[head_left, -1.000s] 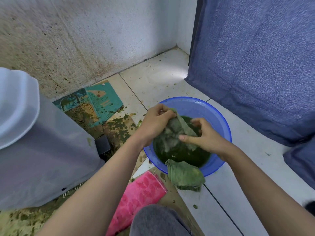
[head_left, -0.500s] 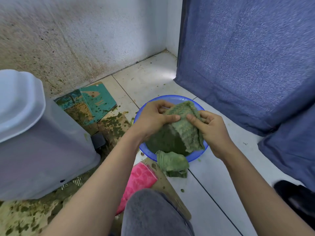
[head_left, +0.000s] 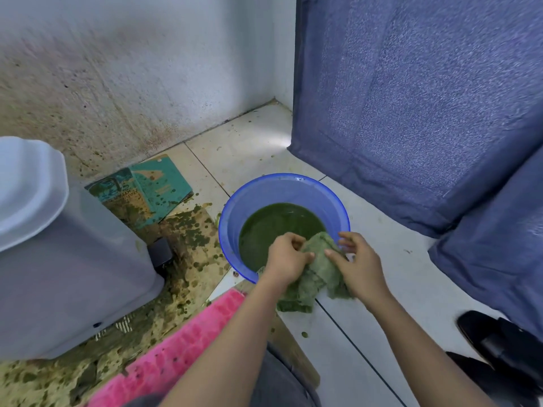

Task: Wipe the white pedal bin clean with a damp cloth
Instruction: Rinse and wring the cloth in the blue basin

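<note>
White pedal bin (head_left: 76, 277): stands on the floor (head_left: 249, 148) at the left, well apart from both hands; its left side is cut off by the frame edge, and only part of the lid (head_left: 29, 183) shows.
Pedal (head_left: 160, 252): dark, at the bin's foot, beside green spatter (head_left: 191, 227); its shape is hard to make out.
Cloth (head_left: 318, 267): green and wet, draped over the near rim of the blue basin (head_left: 264, 195); I cannot tell whether the folds below are one cloth or two.
Left hand (head_left: 286, 259): grip clenched on the cloth's left side, fingertips buried in it.
Right hand (head_left: 360, 267): grip pinching the cloth's right side, thumb on top; fingers partly hidden.
Basin water (head_left: 279, 224): opaque dark green; the bottom is hidden.
Pink object (head_left: 182, 345): low in the frame, partly covered by an arm; cannot be identified.
Shoe (head_left: 505, 345): black, cut off at the right edge.
</note>
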`<move>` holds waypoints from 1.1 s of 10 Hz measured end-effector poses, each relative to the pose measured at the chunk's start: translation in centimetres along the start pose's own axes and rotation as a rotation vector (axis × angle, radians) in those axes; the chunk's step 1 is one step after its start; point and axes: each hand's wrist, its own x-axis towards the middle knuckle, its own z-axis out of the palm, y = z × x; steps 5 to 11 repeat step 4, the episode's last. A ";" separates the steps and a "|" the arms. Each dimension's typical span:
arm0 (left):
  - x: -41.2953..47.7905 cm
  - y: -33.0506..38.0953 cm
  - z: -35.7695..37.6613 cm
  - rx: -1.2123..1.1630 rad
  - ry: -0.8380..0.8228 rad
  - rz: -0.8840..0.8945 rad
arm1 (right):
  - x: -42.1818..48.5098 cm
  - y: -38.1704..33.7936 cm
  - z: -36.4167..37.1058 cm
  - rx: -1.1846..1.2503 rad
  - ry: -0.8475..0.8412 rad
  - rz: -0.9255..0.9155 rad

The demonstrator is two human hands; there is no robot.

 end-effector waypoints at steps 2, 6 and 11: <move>-0.9 -2.6 2.9 0.504 -0.131 0.180 | -0.6 3.6 1.9 -0.505 -0.176 -0.231; -3.6 -2.8 3.1 0.508 0.014 0.320 | -2.6 3.5 1.2 -0.237 -0.037 -0.244; -3.6 -2.8 3.1 0.508 0.014 0.320 | -2.6 3.5 1.2 -0.237 -0.037 -0.244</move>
